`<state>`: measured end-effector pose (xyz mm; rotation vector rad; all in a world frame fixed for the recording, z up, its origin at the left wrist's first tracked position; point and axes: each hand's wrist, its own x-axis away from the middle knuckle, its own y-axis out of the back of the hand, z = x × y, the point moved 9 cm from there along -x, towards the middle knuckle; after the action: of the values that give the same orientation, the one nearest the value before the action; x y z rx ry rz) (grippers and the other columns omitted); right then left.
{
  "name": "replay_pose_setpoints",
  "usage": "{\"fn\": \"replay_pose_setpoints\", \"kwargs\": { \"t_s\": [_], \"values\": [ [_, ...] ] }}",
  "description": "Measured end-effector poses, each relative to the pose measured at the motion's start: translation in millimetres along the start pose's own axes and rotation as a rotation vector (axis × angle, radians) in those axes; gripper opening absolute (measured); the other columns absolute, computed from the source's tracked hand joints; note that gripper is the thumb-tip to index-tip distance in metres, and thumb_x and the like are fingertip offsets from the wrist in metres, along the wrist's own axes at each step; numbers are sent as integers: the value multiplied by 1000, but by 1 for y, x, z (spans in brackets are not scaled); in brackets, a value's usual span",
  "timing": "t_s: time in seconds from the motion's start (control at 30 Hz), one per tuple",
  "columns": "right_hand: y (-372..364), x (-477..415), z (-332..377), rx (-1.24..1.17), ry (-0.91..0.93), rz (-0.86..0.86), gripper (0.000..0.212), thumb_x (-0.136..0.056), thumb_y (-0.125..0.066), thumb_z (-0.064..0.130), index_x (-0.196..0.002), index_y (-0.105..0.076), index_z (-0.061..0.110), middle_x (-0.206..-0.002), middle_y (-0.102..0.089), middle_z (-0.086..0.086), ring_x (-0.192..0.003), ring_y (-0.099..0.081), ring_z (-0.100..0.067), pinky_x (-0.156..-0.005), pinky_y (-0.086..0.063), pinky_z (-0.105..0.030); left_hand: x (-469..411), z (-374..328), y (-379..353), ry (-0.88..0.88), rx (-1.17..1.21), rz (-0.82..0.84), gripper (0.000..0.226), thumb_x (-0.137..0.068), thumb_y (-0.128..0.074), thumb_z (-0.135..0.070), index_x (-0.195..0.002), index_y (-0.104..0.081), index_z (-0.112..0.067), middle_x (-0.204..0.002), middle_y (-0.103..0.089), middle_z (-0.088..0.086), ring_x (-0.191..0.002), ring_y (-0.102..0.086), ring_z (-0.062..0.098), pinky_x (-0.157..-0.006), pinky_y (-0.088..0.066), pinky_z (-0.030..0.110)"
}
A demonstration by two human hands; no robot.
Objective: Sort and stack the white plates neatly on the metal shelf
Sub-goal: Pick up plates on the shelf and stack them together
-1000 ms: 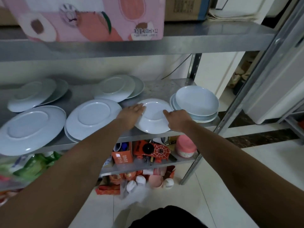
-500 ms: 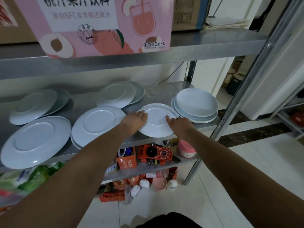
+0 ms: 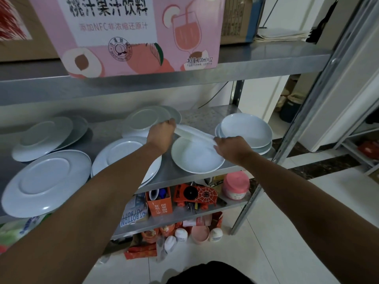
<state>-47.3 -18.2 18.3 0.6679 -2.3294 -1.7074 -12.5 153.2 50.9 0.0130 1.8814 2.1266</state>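
My left hand (image 3: 161,133) and my right hand (image 3: 231,147) grip opposite edges of a small white plate (image 3: 193,134), lifted and tilted, blurred by motion. Below it another small white plate (image 3: 195,158) lies upright on the metal shelf (image 3: 205,117). To the right stands a stack of deep white plates (image 3: 246,131). To the left lie face-down plates: a front-middle stack (image 3: 123,152), a large one at front left (image 3: 45,181), a pair at back left (image 3: 45,137) and a pair at back middle (image 3: 147,117).
A pink juice carton (image 3: 139,35) sits on the upper shelf, its front edge low over the plates. A slanted metal post (image 3: 303,113) bounds the right side. Below are shelves with an orange box (image 3: 159,202), a pink jar (image 3: 235,185) and small containers on the tiled floor.
Both hands lifted the top small plate off the shelf and tilted it, which uncovered a second small plate beneath. The camera view rose and moved closer.
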Motion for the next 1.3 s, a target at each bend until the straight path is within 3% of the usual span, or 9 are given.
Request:
{"fn": "replay_pose_setpoints", "kwargs": {
  "t_s": [0.3, 0.47, 0.67, 0.77, 0.87, 0.93, 1.03, 1.1, 1.3],
  "values": [
    [-6, -5, -82, -788, -703, -75, 58, -99, -30, 50, -115, -61, 4, -108, -66, -17, -102, -60, -35, -84, -46, -38, -35, 29, 29, 192, 477, -153, 35, -101, -40, -25, -103, -61, 2, -109, -66, 25, -105, -58, 37, -86, -45, 36],
    [-43, 11, -90, -1211, -890, 1, 48, -98, -42, 41, -67, -53, 6, -66, -52, -10, -64, -50, -26, -59, -40, -29, -56, 12, 5, 323, 923, 30, 39, -97, -45, -23, -95, -64, 11, -102, -67, 30, -99, -66, 37, -88, -53, 36],
    [-75, 47, -104, -1347, -1101, 99, 39, -98, -44, 27, -63, -46, 8, -58, -40, -5, -47, -33, -16, -44, -26, -22, -70, -46, -16, 372, 1122, 245, 39, -101, -41, -20, -123, -55, 8, -124, -60, 21, -111, -61, 36, -87, -52, 42],
    [-79, 65, -125, -1222, -1145, 100, 42, -99, -41, 28, -64, -50, 7, -59, -43, -5, -49, -38, -17, -46, -29, -23, -81, -75, -36, 358, 1191, 351, 33, -101, -41, -20, -116, -53, 6, -99, -66, 26, -79, -67, 35, -63, -57, 42],
    [-81, 76, -146, -1111, -1159, 121, 42, -99, -38, 33, -100, -62, -2, -84, -60, -15, -71, -52, -24, -61, -40, -28, -93, -96, -43, 285, 1037, 365, 35, -102, -37, -21, -79, -52, 2, -41, -54, 9, -26, -49, 15, -38, -38, 19],
    [-82, 80, -157, -1050, -1163, 129, 48, -100, -36, 34, -117, -58, -5, -101, -60, -20, -84, -52, -25, -70, -39, -30, -99, -108, -43, 233, 953, 367, 46, -101, -35, -20, -62, -50, -1, -30, -49, 6, -18, -42, 12, -32, -33, 15],
    [-85, 80, -167, -1022, -1154, 143, 49, -100, -33, 34, -119, -58, -4, -96, -56, -15, -84, -54, -26, -63, -40, -27, -104, -125, -42, 140, 869, 387, 43, -102, -34, -21, -93, -65, 9, -79, -70, 28, -72, -70, 34, -63, -55, 36],
    [-87, 78, -173, -994, -1157, 133, 50, -101, -31, 34, -118, -58, -3, -102, -61, -17, -89, -59, -30, -60, -41, -26, -108, -129, -44, 133, 801, 392, 44, -103, -32, -23, -114, -60, 9, -113, -65, 30, -103, -65, 40, -85, -52, 39],
    [-89, 72, -176, -968, -1155, 133, 45, -104, -26, 25, -124, -53, -4, -123, -58, -22, -115, -56, -34, -92, -48, -36, -120, -133, -50, 80, 602, 372, 45, -104, -29, -27, -125, -55, 3, -131, -55, 24, -120, -54, 38, -100, -43, 38]
  ]
}}
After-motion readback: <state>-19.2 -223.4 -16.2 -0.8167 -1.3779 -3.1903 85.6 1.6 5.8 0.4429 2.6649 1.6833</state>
